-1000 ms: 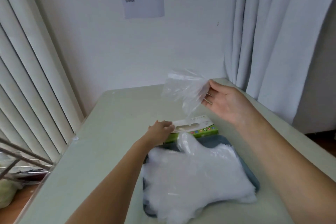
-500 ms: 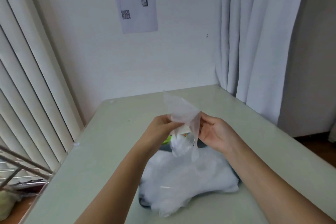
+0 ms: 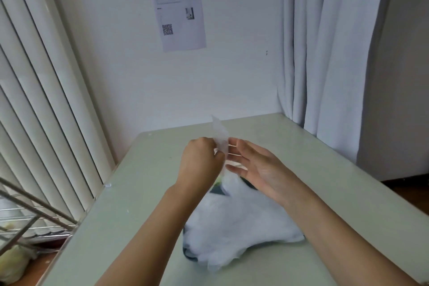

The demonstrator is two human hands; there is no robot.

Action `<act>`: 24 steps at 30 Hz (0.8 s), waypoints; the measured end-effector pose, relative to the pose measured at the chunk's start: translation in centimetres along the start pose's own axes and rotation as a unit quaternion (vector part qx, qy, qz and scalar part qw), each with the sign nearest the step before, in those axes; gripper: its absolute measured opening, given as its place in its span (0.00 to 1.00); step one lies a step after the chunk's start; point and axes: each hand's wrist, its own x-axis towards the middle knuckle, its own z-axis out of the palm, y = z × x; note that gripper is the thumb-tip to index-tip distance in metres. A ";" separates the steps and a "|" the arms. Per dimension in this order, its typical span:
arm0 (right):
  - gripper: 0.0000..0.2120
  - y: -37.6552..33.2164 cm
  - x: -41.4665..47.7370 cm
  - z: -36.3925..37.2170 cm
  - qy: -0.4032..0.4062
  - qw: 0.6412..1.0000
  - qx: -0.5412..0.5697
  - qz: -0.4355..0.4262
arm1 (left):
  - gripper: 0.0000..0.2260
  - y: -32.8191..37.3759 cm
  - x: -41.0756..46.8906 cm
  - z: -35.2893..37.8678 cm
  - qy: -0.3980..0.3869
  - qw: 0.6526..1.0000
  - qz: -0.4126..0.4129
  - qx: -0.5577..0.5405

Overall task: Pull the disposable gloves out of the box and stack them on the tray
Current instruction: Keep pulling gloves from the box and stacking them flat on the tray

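Table (image 3: 301, 169) scene: glove (image 3: 220, 132) is pinched by left hand (image 3: 199, 160); right hand (image 3: 257, 167) is spread empty beside it. Transfer step, likely. Next it should be laid flat on the pile (image 3: 239, 223) in the near tray (image 3: 185, 251).

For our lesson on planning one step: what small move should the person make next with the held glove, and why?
Probably lower the glove onto the pile on the tray. The left hand pinches it in the air above the pile's far end, the right hand is open beside it, so laying it flat on top seems next.
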 end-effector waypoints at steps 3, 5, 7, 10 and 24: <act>0.31 -0.6 -0.4 1.4 -0.067 0.997 -0.038 -0.013 | 0.13 0.5 -0.6 0.3 0.042 0.998 0.044 0.019; 0.24 -0.7 -0.5 1.8 -0.048 0.997 -0.056 -0.018 | 0.11 0.6 -0.8 0.3 0.051 0.996 0.070 0.012; 0.12 -0.8 -0.5 2.2 0.002 0.998 -0.049 -0.027 | 0.09 0.8 -0.8 0.0 0.051 0.997 0.059 -0.029; 0.11 -0.9 -0.4 1.9 0.070 0.997 -0.020 -0.013 | 0.10 0.4 -0.6 -0.4 0.046 0.997 0.040 -0.053; 0.04 -0.5 -0.6 -2.2 0.136 0.982 0.045 0.119 | 0.09 -3.0 0.2 -0.4 -0.042 0.954 -0.176 -0.239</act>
